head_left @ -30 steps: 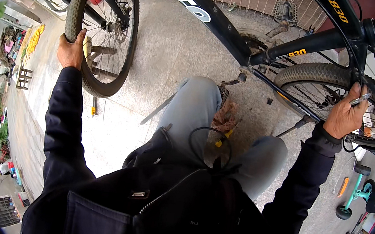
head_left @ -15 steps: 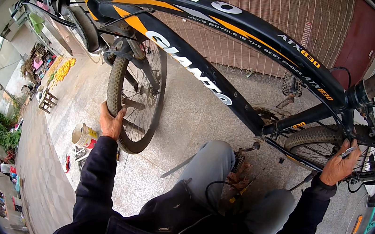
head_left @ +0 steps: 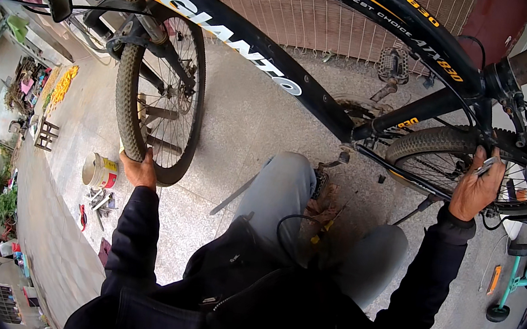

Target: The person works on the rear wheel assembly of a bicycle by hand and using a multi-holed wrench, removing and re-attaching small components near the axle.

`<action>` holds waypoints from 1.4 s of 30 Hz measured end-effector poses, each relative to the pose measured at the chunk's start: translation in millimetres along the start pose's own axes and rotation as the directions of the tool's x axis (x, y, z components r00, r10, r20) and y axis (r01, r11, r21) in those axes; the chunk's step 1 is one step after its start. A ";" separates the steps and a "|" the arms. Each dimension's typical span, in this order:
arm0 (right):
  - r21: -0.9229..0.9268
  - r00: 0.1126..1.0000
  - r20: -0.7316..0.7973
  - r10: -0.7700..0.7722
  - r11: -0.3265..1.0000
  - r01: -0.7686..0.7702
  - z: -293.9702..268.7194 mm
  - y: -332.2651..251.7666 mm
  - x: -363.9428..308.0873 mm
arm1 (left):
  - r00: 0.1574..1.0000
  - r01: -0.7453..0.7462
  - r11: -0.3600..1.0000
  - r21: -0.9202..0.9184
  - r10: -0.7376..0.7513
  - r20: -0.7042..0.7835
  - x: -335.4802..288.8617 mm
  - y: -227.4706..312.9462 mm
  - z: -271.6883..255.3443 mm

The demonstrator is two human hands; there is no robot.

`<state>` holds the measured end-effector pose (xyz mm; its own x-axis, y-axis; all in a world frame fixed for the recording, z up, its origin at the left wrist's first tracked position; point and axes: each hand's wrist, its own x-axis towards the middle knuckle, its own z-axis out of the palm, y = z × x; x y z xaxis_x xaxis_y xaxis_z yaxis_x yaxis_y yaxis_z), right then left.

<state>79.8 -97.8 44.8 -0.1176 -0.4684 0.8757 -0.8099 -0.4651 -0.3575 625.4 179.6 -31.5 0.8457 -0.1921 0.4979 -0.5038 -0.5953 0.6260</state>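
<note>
A black bicycle with orange and white markings stands across in front of me, its frame [head_left: 316, 95] running from upper left to right. At the front wheel [head_left: 127, 100], my left hand [head_left: 140, 172] is closed around the bottom of the knobby tyre. My right hand [head_left: 474, 194] is raised beside the rear wheel [head_left: 405, 146], fingertips up by the frame just above the tyre. Between its fingers is a small silvery metal tool [head_left: 487, 166], whose exact kind I cannot make out. The pedal [head_left: 393, 65] hangs beyond the frame.
A white bucket [head_left: 97, 171] stands left of the front wheel, with loose metal tools [head_left: 101, 200] and a red-handled tool [head_left: 82, 216] nearby. Further left is a wooden stool [head_left: 47, 135]. A teal scooter [head_left: 511, 285] and an orange tool [head_left: 494, 280] lie at right. A slatted blind [head_left: 361, 27] hangs behind.
The whole scene has shifted left and up in the view. My left hand stays on the front tyre, and my right hand remains by the rear wheel with the metal tool.
</note>
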 end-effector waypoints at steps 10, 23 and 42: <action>-0.229 0.999 -0.039 -0.022 0.973 0.012 -2.3 -13.2 -7.9 | 0.939 -0.261 0.959 -0.112 0.279 0.203 73.4 2.0 0.3; -0.154 0.996 -0.071 0.050 0.986 -0.060 7.4 -6.1 -20.0 | 0.879 -0.475 0.769 0.427 0.429 0.206 208.5 25.9 30.8; -0.252 0.993 -0.096 0.070 0.963 -0.092 10.1 3.2 -26.8 | 0.923 -0.335 0.659 0.673 0.374 0.093 330.7 10.1 81.0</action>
<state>86.1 -94.3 16.9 -0.2287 -0.4256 0.8755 -0.9140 -0.2158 -0.3436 914.3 46.9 90.9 0.6085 -0.4727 0.6374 -0.4970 -0.8532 -0.1583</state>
